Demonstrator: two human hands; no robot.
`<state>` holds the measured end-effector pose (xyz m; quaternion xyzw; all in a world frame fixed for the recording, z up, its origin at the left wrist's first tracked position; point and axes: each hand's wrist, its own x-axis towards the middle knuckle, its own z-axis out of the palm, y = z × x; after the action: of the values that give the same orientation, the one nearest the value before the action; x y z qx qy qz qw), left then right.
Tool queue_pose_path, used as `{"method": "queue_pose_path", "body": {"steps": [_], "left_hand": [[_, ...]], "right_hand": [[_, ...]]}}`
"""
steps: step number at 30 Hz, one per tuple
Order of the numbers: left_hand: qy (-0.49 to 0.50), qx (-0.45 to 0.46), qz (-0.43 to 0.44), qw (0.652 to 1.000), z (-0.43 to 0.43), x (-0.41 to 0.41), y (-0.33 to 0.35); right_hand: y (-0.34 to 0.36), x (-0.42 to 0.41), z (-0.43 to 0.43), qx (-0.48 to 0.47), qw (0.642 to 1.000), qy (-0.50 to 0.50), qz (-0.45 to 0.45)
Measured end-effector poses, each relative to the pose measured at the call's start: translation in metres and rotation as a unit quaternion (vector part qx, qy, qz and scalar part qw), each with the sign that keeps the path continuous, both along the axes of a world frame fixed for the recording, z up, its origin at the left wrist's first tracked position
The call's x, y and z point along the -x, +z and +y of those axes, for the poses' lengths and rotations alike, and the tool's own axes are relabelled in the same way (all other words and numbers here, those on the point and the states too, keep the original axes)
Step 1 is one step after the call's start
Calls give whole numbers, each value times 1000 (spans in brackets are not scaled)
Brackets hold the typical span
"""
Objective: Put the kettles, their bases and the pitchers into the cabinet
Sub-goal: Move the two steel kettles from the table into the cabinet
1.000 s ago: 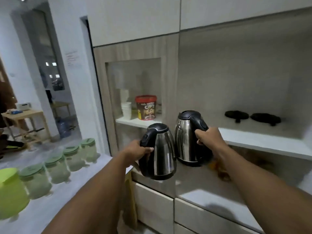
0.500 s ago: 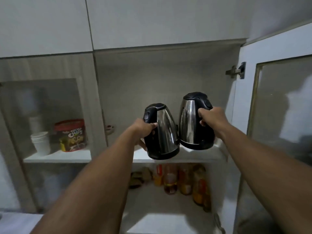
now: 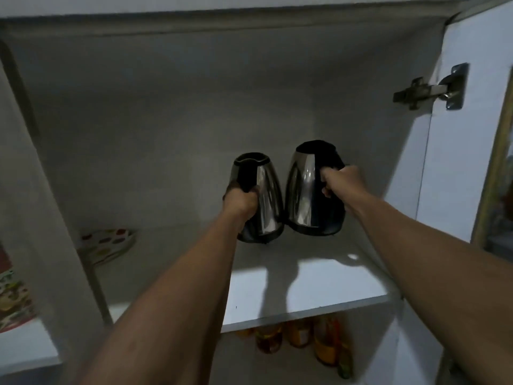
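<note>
Two steel kettles with black lids and handles are inside the open cabinet, side by side over its white shelf [image 3: 305, 298]. My left hand [image 3: 241, 200] grips the black handle of the left kettle [image 3: 265, 207]. My right hand [image 3: 341, 182] grips the handle of the right kettle [image 3: 304, 190]. Both kettles lean slightly away from me, deep in the cabinet near its back wall. Whether their bottoms touch the shelf I cannot tell. No bases or pitchers are in view.
The cabinet door [image 3: 472, 151] stands open at the right, with a metal hinge [image 3: 429, 88]. A spotted plate [image 3: 107, 243] lies at the shelf's left. Bottles and jars [image 3: 299, 333] stand on the shelf below. A side panel [image 3: 41, 190] bounds the left.
Both hands have carried the kettles up and forward from in front of the cabinet into the upper shelf space. The view has tilted upward and closer.
</note>
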<state>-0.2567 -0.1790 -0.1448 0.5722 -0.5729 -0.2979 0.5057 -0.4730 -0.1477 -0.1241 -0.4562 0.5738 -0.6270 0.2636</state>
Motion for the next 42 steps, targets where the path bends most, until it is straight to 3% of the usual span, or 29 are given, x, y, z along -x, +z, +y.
{"method": "queue_pose_path", "body": {"steps": [17, 31, 42], "left_hand": [[41, 8, 16, 999, -178, 25, -44], [66, 49, -5, 997, -185, 33, -59], [89, 83, -8, 993, -184, 35, -61]], "right_hand": [[-43, 40, -214, -30, 999, 11, -27], [-65, 45, -243, -51, 998, 9, -32], [-63, 33, -243, -77, 995, 67, 1]]}}
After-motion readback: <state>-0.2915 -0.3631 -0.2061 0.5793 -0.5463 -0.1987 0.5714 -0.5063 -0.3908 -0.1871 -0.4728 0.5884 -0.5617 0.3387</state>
